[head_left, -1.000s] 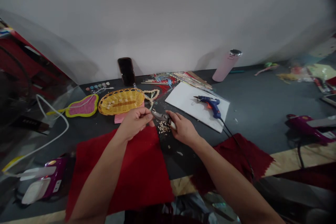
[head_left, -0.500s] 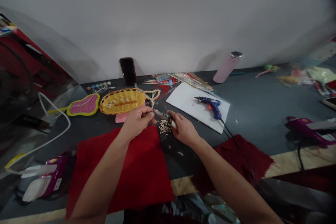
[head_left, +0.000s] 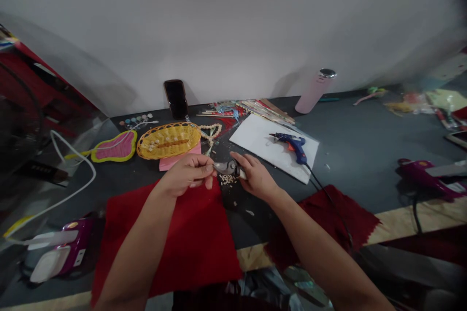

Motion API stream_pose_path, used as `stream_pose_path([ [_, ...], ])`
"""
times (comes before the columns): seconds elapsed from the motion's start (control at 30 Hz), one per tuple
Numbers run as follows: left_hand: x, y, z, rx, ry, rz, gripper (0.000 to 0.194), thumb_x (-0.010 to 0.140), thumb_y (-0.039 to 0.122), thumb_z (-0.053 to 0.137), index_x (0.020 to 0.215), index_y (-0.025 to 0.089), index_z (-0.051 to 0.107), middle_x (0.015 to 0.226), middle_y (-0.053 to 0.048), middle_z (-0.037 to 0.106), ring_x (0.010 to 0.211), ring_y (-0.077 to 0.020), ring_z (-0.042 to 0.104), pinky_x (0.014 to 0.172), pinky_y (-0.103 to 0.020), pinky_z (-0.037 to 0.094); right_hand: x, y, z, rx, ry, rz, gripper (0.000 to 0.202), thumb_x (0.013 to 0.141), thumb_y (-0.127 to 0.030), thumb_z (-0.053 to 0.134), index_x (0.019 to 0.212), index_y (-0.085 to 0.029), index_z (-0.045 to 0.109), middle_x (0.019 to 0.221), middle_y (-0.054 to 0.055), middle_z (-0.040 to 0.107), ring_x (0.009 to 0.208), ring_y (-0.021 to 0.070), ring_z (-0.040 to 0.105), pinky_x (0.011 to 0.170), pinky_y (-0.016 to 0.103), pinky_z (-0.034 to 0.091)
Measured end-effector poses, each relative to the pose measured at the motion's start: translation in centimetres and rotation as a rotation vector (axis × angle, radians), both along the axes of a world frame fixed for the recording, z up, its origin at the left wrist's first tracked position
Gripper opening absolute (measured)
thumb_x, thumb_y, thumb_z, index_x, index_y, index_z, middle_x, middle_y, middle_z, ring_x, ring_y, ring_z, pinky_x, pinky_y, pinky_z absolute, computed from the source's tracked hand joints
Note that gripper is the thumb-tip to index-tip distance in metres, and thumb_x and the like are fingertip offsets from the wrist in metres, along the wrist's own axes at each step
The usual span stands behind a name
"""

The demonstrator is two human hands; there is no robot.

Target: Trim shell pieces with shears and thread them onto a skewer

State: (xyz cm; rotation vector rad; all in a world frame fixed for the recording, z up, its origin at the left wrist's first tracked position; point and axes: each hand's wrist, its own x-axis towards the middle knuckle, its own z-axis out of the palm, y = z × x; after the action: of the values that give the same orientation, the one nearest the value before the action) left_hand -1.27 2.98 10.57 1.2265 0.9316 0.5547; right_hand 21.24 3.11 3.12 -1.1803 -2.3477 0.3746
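My right hand (head_left: 258, 176) is wrapped round the pale handles of pruning shears (head_left: 226, 167), whose metal jaws point left. My left hand (head_left: 189, 174) has thumb and forefinger pinched together right at the tip of the jaws. What the pinch holds is too small to make out. Small pale cut pieces (head_left: 228, 181) lie in a pile on the dark table below the shears. Behind my left hand sits a yellow woven basket (head_left: 169, 132) with a few pale bits inside, partly over a pink block (head_left: 178, 158). Red cloth (head_left: 193, 238) lies under my left forearm.
A blue glue gun (head_left: 292, 143) rests on a white board (head_left: 251, 132), its cord running toward the front edge. Thin sticks (head_left: 268, 111), a phone (head_left: 176, 99) and a pink bottle (head_left: 314, 92) stand or lie along the back partition. Purple power strips (head_left: 78, 238) sit at the sides.
The shears have turned so their jaws lie more level, and my left hand has dropped slightly with its fingers at the jaw tip. The view has shifted a little.
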Motion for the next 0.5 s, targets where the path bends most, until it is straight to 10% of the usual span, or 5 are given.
stream_pose_path([
  [0.5, 1.1, -0.1, -0.4, 0.547, 0.386, 0.315, 0.018, 0.082, 0.03, 0.049, 0.084, 0.016, 0.061, 0.071, -0.002, 0.066, 0.045, -0.0053, 0.045, 0.045, -0.018, 0.035, -0.9, -0.5, -0.2, -0.123, 0.044, -0.114, 0.048, 0.078, -0.017, 0.046, 0.126, -0.016, 0.037, 0.115, 0.011, 0.054, 0.102, 0.0204, 0.054, 0.088, 0.031, 0.042],
])
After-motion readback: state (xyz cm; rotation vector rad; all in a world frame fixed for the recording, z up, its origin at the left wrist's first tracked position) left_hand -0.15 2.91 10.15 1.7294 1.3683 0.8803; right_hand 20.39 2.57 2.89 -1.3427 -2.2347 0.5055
